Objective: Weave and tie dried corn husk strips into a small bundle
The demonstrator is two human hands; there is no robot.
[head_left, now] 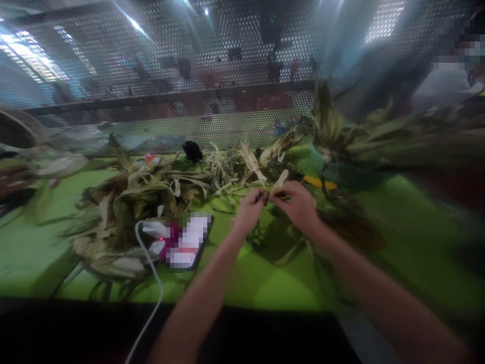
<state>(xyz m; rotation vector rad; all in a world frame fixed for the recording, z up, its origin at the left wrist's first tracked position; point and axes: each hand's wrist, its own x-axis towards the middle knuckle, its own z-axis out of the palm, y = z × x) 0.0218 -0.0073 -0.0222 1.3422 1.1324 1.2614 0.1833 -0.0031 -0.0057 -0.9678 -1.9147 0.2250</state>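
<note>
**A dry husk strip pinched between both hands**

My left hand (250, 202) and right hand (299, 202) met over the green table (409, 237), fingers drawn in narrow, and between them I held a pale husk strip (279, 183). Its free end stood up and leaned away from me, just above my right thumb. The picture was blurred there, so I could not tell exactly which fingers did the pinching, only that both hands were closed on the same piece.

The strip looked light as paper and dry, and I judged it would bend easily along its length but split along the grain if tugged sideways. It seemed rough rather than slippery, so a light pinch would serve. I reckoned the lower, thicker end, near where my fingertips met, was the place to hold it; the thin tip would likely tear or crumple.

Beyond my hands a loose husk pile (235, 169) spread across the table, and a bigger heap of leaves (125, 202) lay to my left. Beside that heap, near my left forearm, a phone (187, 240) lay flat with a white cable (151, 278) running off the near edge. A yellow piece (318, 182), perhaps a cob, lay just past my right hand. A perforated metal screen (227, 60) stood behind the table, and another person (450, 81) was at the far right.
</note>
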